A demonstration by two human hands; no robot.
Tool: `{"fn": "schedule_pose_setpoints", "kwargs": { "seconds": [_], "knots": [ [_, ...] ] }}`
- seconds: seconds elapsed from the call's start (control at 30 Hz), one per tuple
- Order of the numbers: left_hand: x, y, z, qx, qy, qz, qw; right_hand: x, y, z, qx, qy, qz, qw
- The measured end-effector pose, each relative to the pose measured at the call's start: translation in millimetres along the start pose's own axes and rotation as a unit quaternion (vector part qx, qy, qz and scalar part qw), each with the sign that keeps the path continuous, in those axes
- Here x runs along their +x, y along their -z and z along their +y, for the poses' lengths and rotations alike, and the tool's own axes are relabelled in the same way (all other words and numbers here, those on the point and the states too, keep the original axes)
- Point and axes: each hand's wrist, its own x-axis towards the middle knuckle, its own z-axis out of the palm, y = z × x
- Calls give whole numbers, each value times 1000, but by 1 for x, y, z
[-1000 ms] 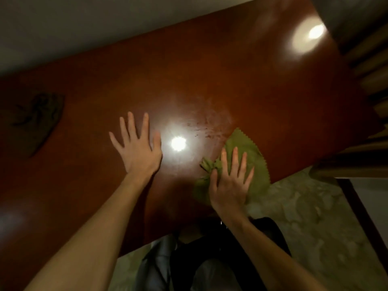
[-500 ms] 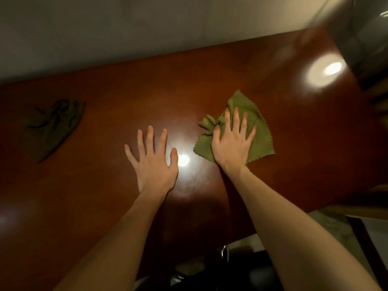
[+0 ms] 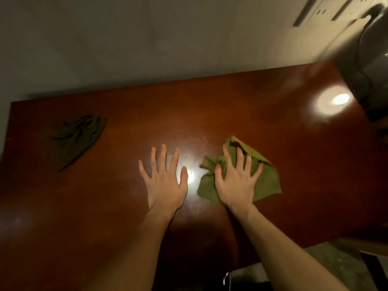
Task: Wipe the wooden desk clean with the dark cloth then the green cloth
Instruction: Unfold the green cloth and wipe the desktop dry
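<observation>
A pale grey wall (image 3: 147, 38) rises behind; electrical sockets (image 3: 321, 11) sit upper right, and mottled floor (image 3: 336, 263) shows lower right.

No legible text, label, brand, number or sign anywhere: none on the glossy reddish-brown wooden counter (image 3: 231, 114), the crumpled dark cloth (image 3: 77, 137), the zigzag-edged green cloth (image 3: 266, 181) or the pale wall (image 3: 147, 38).

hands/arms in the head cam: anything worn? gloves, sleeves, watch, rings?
Nothing worn that shows. Left hand and right hand are bare: no gloves, no rings visible, no watch or band at either wrist. Left forearm and right forearm are uncovered down to the frame's bottom edge, with no sleeve in view. The light is dim, so small marks cannot be told.
</observation>
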Motion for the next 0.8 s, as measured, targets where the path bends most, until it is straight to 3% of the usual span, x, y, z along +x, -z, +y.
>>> {"fn": "schedule_pose_setpoints", "kwargs": {
  "seconds": [0.17,0.47,0.8],
  "knots": [
    [0,-1,-1,-5,-1,14,1000,62,4,-9,22,16,10,1000],
    [0,1,0,-6,1,21,1000,-22,0,5,3,53,11,999],
    [0,-5,-2,-5,1,38,999,98,8,-19,24,75,1,997]
  ]
}}
